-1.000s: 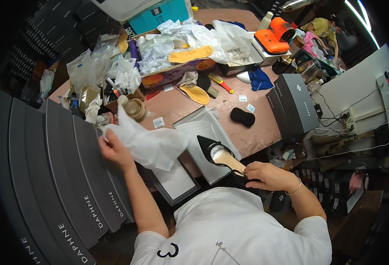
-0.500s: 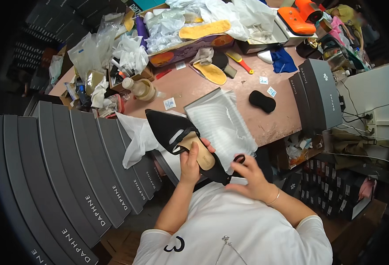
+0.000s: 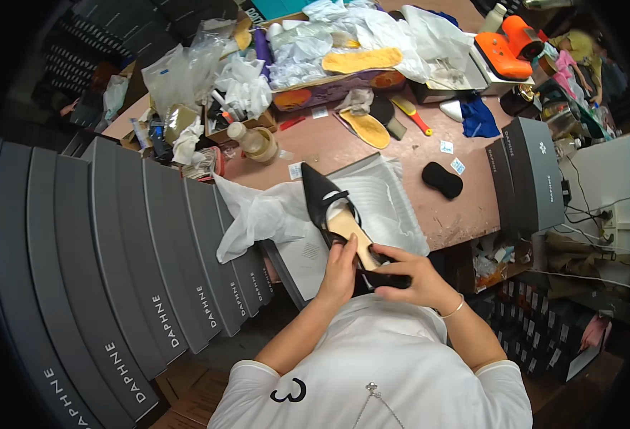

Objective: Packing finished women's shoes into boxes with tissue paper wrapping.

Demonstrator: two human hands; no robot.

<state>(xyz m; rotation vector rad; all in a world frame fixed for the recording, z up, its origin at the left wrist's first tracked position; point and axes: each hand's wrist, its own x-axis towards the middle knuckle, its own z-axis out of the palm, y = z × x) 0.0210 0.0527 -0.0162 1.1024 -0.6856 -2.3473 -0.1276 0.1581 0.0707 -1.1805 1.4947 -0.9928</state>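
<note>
I hold a black shoe [image 3: 336, 214] in my left hand [image 3: 341, 274] and right hand [image 3: 409, 277], over tissue [image 3: 258, 214] in an open box [image 3: 393, 207].

Head-worn fisheye, looking down — near, over workbench [image 3: 465, 214]

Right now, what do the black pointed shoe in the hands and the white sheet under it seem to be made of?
The black pointed shoe looks like smooth, matte leather or an imitation; its tan insole has a soft sheen. The white sheet seems to be thin tissue paper, judging by its crumpled, slightly translucent folds. Both hands, left hand and right hand, hold the shoe.
</note>
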